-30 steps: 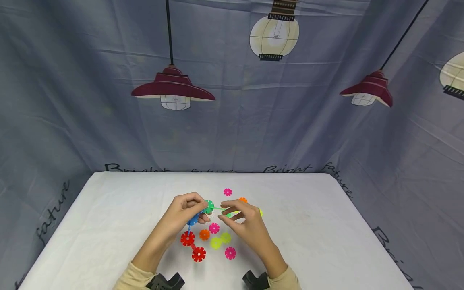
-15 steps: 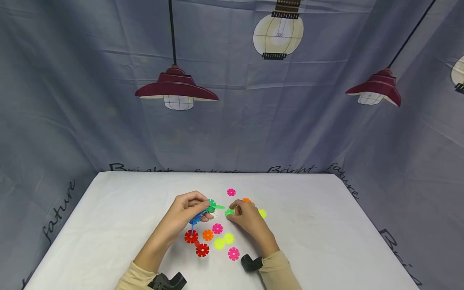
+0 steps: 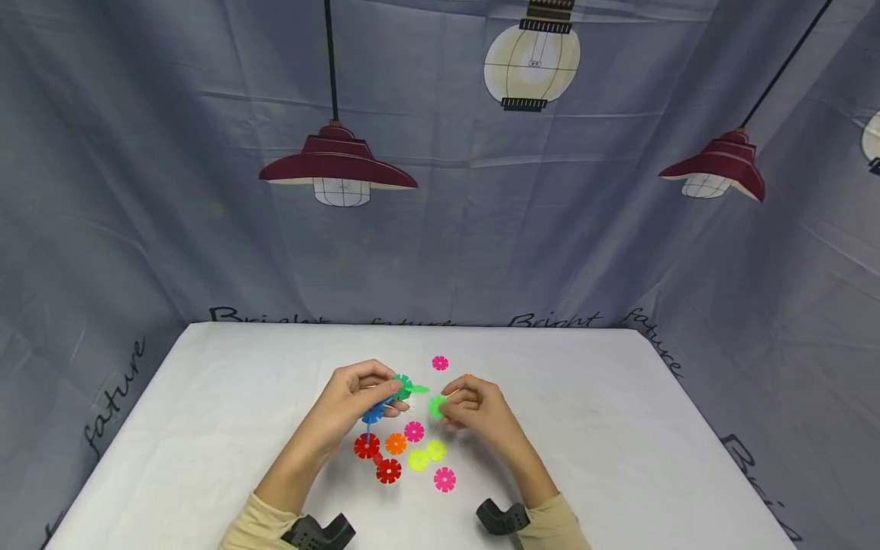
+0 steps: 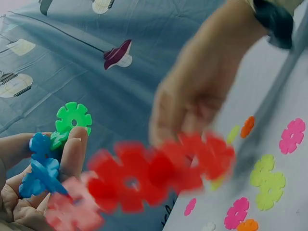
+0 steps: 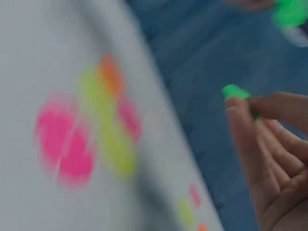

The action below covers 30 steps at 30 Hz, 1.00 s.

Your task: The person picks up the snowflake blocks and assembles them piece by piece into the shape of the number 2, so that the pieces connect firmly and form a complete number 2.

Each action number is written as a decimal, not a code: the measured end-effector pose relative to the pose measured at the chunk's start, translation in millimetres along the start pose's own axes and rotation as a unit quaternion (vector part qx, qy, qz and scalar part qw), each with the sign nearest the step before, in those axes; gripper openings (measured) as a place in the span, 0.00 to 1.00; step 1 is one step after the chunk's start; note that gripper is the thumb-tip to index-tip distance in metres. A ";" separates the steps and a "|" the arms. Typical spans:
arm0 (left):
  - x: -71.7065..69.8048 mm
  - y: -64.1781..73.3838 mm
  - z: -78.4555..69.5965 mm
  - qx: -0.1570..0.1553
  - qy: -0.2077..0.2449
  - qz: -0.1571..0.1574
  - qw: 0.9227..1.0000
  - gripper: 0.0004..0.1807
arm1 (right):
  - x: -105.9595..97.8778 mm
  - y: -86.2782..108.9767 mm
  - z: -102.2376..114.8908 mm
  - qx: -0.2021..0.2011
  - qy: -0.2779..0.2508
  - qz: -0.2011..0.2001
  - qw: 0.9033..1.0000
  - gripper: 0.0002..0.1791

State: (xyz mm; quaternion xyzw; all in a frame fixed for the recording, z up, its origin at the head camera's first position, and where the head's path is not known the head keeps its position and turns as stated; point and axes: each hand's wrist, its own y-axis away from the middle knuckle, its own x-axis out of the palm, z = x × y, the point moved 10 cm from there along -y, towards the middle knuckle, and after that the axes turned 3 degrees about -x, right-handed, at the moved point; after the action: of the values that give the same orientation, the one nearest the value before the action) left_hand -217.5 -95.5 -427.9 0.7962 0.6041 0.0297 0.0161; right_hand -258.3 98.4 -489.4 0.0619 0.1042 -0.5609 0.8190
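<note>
My left hand (image 3: 352, 393) pinches the green end of a chain of notched plastic snowflake discs. From that green part (image 3: 403, 386) the chain runs through blue discs (image 3: 373, 413) down to red discs (image 3: 388, 470), which hang toward me; in the left wrist view the red section (image 4: 127, 178) is blurred. Between thumb and fingers, my right hand (image 3: 476, 405) pinches a single light green snowflake disc (image 3: 436, 406). This disc is seen nearly edge-on in the right wrist view (image 5: 236, 91). A small gap separates it from the chain's green end.
Loose discs lie on the white table (image 3: 605, 443) below and between the hands: pink (image 3: 444, 480), orange (image 3: 395, 444) and yellow (image 3: 418, 460). Another pink disc (image 3: 440, 363) lies farther back. A grey-blue curtain (image 3: 440, 252) with printed lamps hangs behind the table.
My right hand's spread fingers have come together on the light green disc and picked it up. My left hand keeps its hold on the chain. The head view has shifted slightly.
</note>
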 end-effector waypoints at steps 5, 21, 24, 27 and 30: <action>1.7 0.0 0.6 0.004 0.002 0.011 1.000 0.20 | -12.7 16.0 30.8 -0.020 -0.073 -0.036 0.996 0.15; 9.2 -0.3 -0.2 0.012 -0.001 0.027 1.000 0.18 | -6.2 26.9 55.4 -0.060 -0.100 -0.053 0.992 0.15; 9.6 -0.1 0.0 0.011 -0.005 0.026 1.000 0.18 | -4.1 27.6 57.0 -0.063 -0.104 -0.051 0.991 0.15; 8.8 0.5 0.2 0.008 -0.008 0.019 1.000 0.18 | -1.2 28.2 58.7 -0.065 -0.109 -0.047 0.991 0.15; 8.9 0.2 0.3 0.010 -0.007 0.014 1.000 0.16 | 0.9 28.9 60.4 -0.069 -0.115 -0.045 0.990 0.15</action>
State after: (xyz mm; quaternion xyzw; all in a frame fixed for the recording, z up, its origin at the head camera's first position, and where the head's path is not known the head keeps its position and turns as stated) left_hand -215.0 -86.9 -427.9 0.8049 0.5929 0.0188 0.0119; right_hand -225.0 95.0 -431.4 -0.0646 0.0509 -0.5916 0.8020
